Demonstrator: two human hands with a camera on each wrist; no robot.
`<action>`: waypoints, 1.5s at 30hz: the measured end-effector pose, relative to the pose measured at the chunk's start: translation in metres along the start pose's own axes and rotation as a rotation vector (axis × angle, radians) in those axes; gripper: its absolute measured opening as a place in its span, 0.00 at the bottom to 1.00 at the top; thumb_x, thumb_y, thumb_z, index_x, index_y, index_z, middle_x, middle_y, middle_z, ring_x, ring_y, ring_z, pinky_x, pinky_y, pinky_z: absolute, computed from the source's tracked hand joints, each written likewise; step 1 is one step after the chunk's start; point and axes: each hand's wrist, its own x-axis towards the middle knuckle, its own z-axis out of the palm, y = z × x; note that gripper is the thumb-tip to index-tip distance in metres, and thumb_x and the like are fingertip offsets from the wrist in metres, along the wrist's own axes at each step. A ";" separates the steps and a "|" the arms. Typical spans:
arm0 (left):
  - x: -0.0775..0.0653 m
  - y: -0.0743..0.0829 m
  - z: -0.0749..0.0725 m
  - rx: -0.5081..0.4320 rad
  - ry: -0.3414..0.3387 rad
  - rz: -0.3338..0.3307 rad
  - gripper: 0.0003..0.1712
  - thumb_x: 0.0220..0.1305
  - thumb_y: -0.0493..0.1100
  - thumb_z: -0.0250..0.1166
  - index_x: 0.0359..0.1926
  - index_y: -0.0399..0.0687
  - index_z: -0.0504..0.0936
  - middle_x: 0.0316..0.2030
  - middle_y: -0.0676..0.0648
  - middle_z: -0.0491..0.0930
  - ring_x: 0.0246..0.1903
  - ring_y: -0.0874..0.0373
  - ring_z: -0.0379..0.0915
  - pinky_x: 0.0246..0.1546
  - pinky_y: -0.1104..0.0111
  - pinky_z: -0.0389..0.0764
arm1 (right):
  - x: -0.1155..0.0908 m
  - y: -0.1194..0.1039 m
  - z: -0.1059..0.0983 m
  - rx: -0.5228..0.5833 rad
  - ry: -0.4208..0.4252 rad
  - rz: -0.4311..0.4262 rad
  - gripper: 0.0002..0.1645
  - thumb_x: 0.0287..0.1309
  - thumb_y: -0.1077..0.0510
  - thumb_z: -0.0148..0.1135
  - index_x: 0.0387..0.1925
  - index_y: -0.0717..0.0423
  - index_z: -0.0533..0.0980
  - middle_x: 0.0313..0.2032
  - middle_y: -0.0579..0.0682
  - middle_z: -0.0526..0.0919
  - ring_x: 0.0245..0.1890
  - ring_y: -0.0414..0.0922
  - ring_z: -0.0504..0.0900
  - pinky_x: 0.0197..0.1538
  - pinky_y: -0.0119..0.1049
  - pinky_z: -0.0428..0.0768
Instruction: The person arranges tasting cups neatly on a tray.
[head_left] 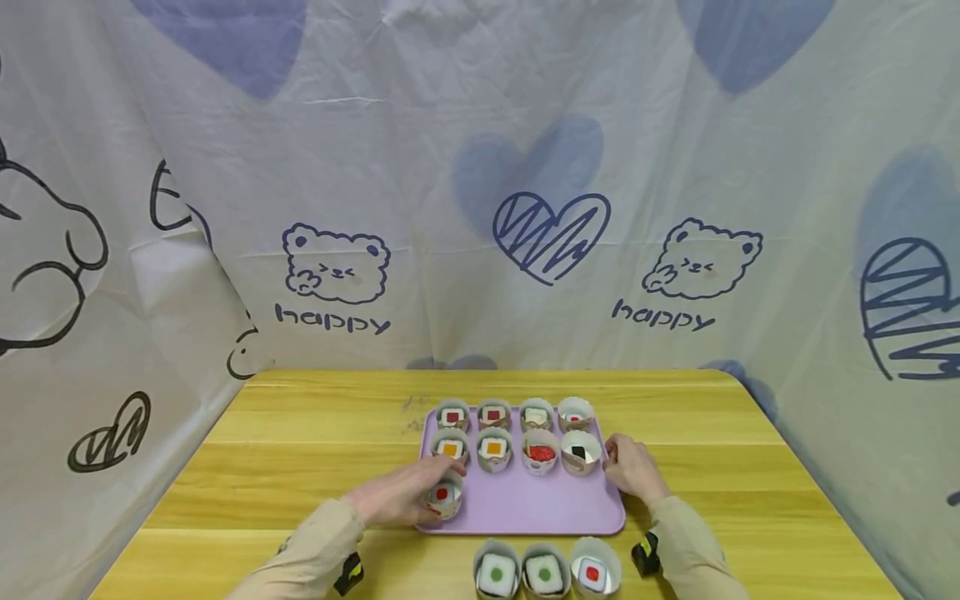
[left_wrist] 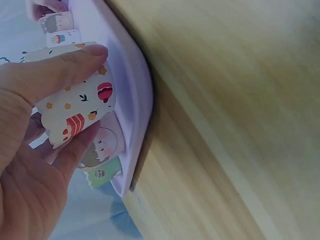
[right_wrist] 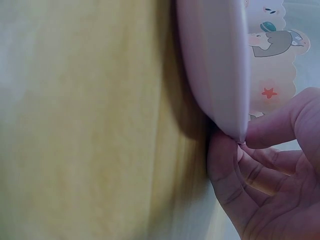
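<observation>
My left hand [head_left: 401, 496] grips a printed paper cup [left_wrist: 80, 102] with thumb and fingers around its sides, at the front left corner of a lilac tray [head_left: 536, 508]. Inside that cup is a white piece with a red centre [head_left: 442, 494]. On the tray's right edge, my right hand [head_left: 633, 468] pinches the rim [right_wrist: 220, 65] between thumb and fingers. Two rows of similar cups fill the tray's back part. They hold white pieces with dark red or orange squares [head_left: 493, 448], a red-topped piece [head_left: 542, 453] and one with a black patch [head_left: 578, 452].
In front of the tray, on the wooden table [head_left: 337, 450], stand three more cups: two with green-dotted white pieces [head_left: 497, 573] and one with a red-dotted piece [head_left: 592, 573]. A printed cloth [head_left: 450, 333] hangs behind the table and along its sides.
</observation>
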 end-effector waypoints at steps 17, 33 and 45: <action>-0.001 -0.006 0.006 0.052 0.010 0.047 0.38 0.52 0.35 0.74 0.64 0.39 0.68 0.61 0.41 0.75 0.61 0.48 0.74 0.64 0.61 0.77 | -0.001 -0.001 0.000 -0.017 0.020 -0.012 0.09 0.49 0.68 0.58 0.35 0.65 0.76 0.24 0.50 0.77 0.27 0.45 0.74 0.32 0.38 0.73; 0.002 -0.009 0.008 0.062 -0.022 0.009 0.38 0.54 0.36 0.74 0.65 0.38 0.68 0.63 0.43 0.73 0.62 0.49 0.72 0.64 0.60 0.77 | -0.002 -0.004 -0.001 -0.014 -0.001 0.023 0.09 0.50 0.68 0.59 0.36 0.64 0.76 0.26 0.51 0.78 0.29 0.47 0.76 0.33 0.39 0.75; 0.003 -0.008 0.010 0.114 -0.001 0.018 0.41 0.54 0.37 0.74 0.67 0.36 0.67 0.63 0.43 0.72 0.63 0.49 0.72 0.66 0.60 0.76 | -0.001 -0.003 0.000 -0.027 0.011 0.015 0.08 0.49 0.68 0.59 0.35 0.64 0.76 0.26 0.51 0.78 0.29 0.48 0.76 0.34 0.41 0.76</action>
